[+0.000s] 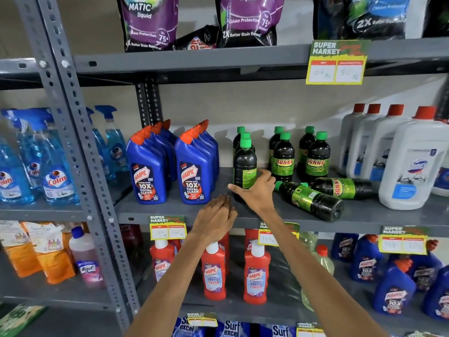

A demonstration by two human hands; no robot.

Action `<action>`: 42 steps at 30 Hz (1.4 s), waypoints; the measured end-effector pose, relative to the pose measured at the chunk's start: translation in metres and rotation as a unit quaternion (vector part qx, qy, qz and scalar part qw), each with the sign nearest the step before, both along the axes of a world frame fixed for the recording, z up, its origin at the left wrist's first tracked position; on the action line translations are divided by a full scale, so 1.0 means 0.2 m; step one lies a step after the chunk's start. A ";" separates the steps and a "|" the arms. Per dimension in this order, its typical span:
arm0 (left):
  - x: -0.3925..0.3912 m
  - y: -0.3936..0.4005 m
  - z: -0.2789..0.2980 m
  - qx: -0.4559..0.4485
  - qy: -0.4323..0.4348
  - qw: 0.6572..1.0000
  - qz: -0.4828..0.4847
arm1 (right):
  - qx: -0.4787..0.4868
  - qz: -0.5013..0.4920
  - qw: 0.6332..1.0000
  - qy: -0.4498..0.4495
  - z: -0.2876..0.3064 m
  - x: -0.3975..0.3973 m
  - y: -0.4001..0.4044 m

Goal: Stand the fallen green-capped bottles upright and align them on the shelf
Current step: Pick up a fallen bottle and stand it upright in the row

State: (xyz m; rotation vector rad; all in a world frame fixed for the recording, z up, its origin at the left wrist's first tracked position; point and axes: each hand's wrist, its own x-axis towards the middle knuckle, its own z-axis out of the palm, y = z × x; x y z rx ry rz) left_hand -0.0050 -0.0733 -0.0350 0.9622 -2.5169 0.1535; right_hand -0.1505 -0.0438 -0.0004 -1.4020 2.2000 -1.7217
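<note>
Grey metal shelf (170, 210), 2 green-capped bottles (313, 199) lying flat.

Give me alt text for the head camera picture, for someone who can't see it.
On a grey store shelf, two green-capped bottles lie fallen beside upright ones, while the right hand wraps an upright bottle and the left hand hovers open at the shelf edge.

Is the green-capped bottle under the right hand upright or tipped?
Upright: the front-left green-capped bottle stands cap up on the shelf, the right hand against its lower body.
</note>
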 end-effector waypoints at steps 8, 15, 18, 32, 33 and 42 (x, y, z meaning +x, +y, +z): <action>0.00 -0.01 -0.01 0.008 -0.006 1.000 0.001 | 0.008 0.043 0.997 -0.061 -0.01 -0.05 -0.01; -0.01 -0.03 -0.02 0.017 0.004 1.000 -0.002 | 0.030 0.035 0.997 -0.065 -0.01 -0.04 -0.03; 0.00 -0.03 -0.02 0.023 0.005 1.000 -0.002 | 0.013 0.028 0.996 -0.078 -0.02 -0.05 -0.03; -0.01 -0.05 -0.03 0.033 0.001 0.999 -0.001 | 0.028 0.064 0.992 -0.109 -0.04 -0.09 -0.05; -0.01 -0.05 -0.03 0.033 0.000 0.999 -0.002 | 0.027 0.081 0.988 -0.125 -0.04 -0.10 -0.04; -0.01 -0.05 -0.02 0.033 0.002 0.999 -0.002 | 0.015 0.047 0.992 -0.115 -0.04 -0.08 -0.04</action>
